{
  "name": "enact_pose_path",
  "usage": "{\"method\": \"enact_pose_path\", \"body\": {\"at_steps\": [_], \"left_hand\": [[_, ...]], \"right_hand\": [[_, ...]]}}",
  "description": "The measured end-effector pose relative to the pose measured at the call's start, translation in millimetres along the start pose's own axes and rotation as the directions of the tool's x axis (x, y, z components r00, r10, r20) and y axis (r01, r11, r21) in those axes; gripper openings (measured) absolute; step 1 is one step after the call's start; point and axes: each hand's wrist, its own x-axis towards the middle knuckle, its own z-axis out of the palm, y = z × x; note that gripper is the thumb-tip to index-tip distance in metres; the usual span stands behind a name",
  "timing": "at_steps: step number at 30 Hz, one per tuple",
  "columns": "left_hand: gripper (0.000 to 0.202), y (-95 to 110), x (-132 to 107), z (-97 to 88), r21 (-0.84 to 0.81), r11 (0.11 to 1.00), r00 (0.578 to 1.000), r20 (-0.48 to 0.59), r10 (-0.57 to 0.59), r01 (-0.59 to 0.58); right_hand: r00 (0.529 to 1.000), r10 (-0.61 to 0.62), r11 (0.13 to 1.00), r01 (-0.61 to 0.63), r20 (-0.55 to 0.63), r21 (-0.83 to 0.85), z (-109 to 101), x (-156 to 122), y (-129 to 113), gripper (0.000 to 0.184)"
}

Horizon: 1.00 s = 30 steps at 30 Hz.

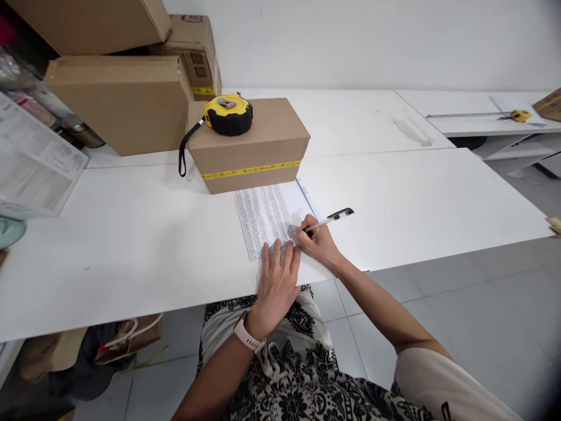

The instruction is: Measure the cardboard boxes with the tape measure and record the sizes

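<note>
Between the fingers of my right hand [318, 238] is a pen [335, 217] with a clear barrel and black cap end, tilted up to the right. Its tip, hidden by my fingers, is over the right side of a paper sheet [263, 219] covered in columns of dense handwriting. My left hand [279, 278] lies with fingers stretched out on the sheet's near edge, pressing it to the white table. Just beyond the sheet sits a closed cardboard box [258, 149] with yellow printed tape. On top of that box rests a yellow and black tape measure [228, 114], its wrist strap hanging down.
More cardboard boxes [120, 102] are stacked at the back left. A clear plastic bin [37, 158] stands at the left edge. Far right, another tape measure [520, 116] has its blade extended along the white table [416, 204]. Bags [129, 339] lie under the table.
</note>
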Motion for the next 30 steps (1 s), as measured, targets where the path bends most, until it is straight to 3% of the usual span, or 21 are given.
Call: {"method": "enact_pose_path", "body": {"at_steps": [30], "left_hand": [[0.090, 2.7, 3.4, 3.7, -0.019, 1.000, 1.000, -0.001, -0.003, 0.003]], "right_hand": [[1.000, 0.021, 1.000, -0.021, 0.002, 0.009, -2.4, 1.1, 2.6, 0.019]]}}
